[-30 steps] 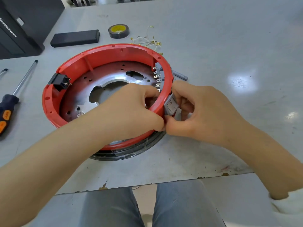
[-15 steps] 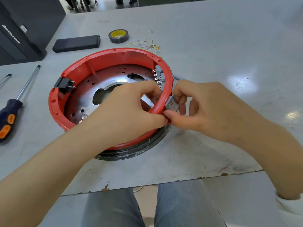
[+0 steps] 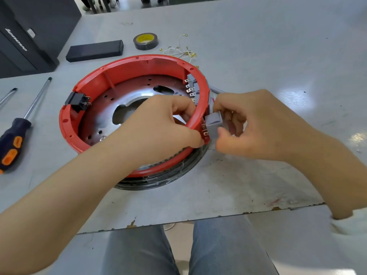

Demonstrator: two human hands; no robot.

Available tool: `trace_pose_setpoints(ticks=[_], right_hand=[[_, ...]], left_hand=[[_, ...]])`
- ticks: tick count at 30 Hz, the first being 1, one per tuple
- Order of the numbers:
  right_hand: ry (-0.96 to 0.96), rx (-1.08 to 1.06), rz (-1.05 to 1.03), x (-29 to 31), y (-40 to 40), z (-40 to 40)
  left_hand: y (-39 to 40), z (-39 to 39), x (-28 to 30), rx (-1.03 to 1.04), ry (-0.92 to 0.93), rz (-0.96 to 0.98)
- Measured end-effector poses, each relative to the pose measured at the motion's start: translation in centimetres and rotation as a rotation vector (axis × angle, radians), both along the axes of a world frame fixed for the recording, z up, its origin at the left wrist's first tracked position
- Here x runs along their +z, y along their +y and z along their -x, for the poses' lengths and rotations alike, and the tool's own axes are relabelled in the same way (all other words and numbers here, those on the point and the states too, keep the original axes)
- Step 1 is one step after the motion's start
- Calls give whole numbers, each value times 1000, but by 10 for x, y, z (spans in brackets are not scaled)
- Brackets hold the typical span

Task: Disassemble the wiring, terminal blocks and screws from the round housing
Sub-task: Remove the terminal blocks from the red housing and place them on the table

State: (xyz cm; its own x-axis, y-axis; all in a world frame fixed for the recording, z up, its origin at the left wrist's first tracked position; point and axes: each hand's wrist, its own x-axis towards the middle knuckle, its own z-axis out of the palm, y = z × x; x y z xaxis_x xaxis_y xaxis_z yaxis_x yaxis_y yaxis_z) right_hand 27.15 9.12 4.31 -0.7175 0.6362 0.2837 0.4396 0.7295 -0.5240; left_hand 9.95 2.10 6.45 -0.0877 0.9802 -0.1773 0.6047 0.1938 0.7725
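Grey denim knees [image 3: 151, 253] sit nearest us, below the table [image 3: 248, 195] edge. On the table we note the red housing [image 3: 123, 72] lying flat. At its 4 o'clock wall, the left hand [image 3: 158, 132] has its fingers curled over the rim, gripping it. The right hand [image 3: 258, 126] pinches a grey switch [image 3: 213, 120] just outside the wall. Grey terminals [image 3: 191, 86] sit at 2 o'clock, a black connector [image 3: 76, 100] at 9. Beyond lie loose wires [image 3: 180, 52], tape [image 3: 146, 41], a black box [image 3: 95, 50]; a screwdriver [image 3: 14, 143] lies at left.
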Motion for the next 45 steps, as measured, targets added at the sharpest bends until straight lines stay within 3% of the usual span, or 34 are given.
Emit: trace_pose_setpoints(ticks=[11,16,18,21,25,31,34,40,45], right_hand=[[191,-3,349,-13,0,-7],[284,-41,425,-1,10,-15],[250,-136,407,2,21,-20],[37,-311,365,-4,37,-16],[-182,-421,94,-12,66,4],[-169,-502,101,-21,121,33],[-110,-517,83,-33,126,44],[-170,-478,62,-35,132,46],[-214,-472,-85,-33,151,46]], left_hand=[[0,2,-1,-33,95,-87],[-9,17,7,-89,117,-5],[-12,21,11,-63,153,13],[-7,20,11,122,303,-94],[7,9,4,198,324,-194],[13,9,-8,168,233,-127],[13,8,-7,175,234,-129],[15,9,-8,168,250,-109],[15,9,-9,163,229,-111]])
